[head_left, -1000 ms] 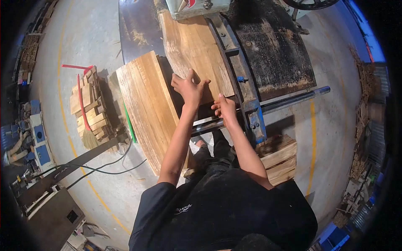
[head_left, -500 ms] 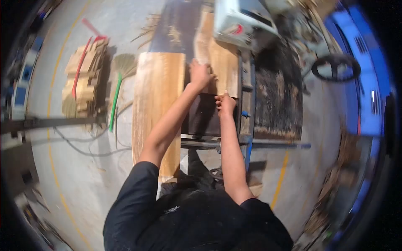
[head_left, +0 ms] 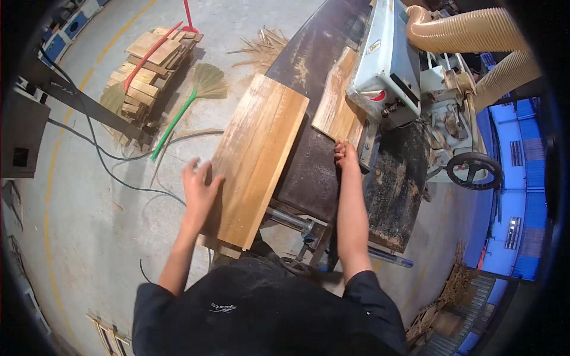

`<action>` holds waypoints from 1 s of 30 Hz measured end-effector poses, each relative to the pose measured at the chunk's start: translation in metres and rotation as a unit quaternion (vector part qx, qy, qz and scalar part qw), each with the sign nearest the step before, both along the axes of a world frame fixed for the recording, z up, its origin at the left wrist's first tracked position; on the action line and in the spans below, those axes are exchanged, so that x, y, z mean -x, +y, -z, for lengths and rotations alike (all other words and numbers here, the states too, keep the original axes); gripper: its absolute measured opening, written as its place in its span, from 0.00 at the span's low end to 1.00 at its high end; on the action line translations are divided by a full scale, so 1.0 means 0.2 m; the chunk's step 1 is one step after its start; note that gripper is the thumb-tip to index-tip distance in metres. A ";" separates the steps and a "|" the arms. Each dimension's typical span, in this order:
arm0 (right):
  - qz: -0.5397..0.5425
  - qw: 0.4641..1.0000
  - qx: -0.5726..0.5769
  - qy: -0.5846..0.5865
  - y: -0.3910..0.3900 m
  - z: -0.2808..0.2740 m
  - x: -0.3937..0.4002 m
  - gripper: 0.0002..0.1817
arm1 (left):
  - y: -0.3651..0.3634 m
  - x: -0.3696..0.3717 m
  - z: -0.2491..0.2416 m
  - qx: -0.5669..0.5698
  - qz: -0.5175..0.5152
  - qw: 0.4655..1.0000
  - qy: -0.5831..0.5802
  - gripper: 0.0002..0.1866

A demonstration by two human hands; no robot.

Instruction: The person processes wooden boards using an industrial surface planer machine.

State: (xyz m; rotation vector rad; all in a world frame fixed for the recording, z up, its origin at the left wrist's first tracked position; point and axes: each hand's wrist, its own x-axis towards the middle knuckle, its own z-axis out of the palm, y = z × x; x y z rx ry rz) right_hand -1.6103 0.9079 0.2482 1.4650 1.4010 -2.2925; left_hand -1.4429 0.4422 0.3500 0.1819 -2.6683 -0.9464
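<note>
A wide wooden board (head_left: 256, 155) lies on the left part of the dark machine table (head_left: 309, 172), overhanging its near edge. My left hand (head_left: 199, 190) is open with fingers spread at the board's left edge, touching it. A second, narrower board (head_left: 337, 107) lies under the grey machine head (head_left: 383, 59). My right hand (head_left: 347, 155) presses with closed fingers against that board's near end.
A stack of short wood pieces (head_left: 145, 71) sits on the floor at left, with red straps and a green-handled broom (head_left: 190, 101) beside it. Cables run across the concrete floor. A handwheel (head_left: 474, 171) and beige dust hoses (head_left: 475, 35) are at right.
My left hand left the narrow board and moved to the wide board's left edge. The narrow board has gone farther under the machine head, my right hand following it. The view has swung.
</note>
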 end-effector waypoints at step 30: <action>-0.006 0.962 -0.101 0.253 -1.11 -0.24 -1.94 0.34 | 0.46 -0.60 0.05 -0.079 0.330 0.940 -0.016 0.27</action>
